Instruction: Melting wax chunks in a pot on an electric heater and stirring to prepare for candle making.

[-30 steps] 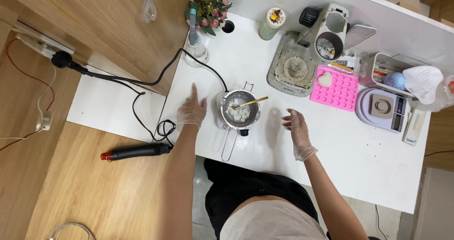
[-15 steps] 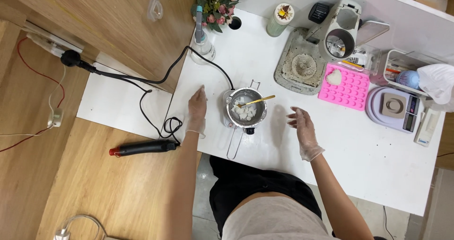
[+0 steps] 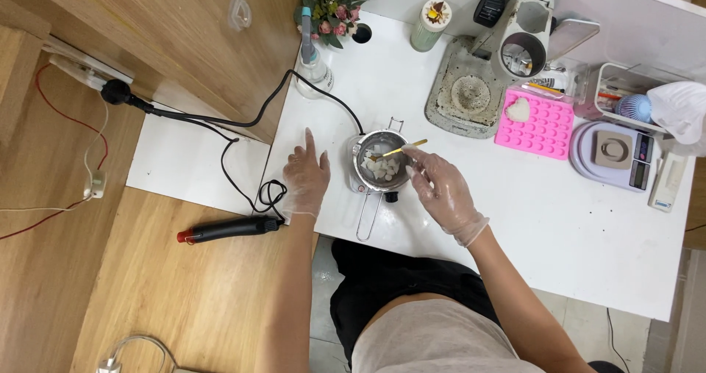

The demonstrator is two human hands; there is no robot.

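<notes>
Head view: my right hand's fingers are half-curled, apart, at the small round steel melting pot of white chunks mid-worktop; nudging its rim could tip it. My left hand lies flat beside it, fingers spread.

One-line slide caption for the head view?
Gloved right hand reaches the gold spoon in a metal pot of white chunks; left hand flat on table.

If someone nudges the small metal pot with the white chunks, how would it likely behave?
The metal pot probably slides easily on the smooth white table. Its long wire handle sticks out, so a sideways push may pivot it. The gold spoon resting on the rim could well slip off.
</notes>
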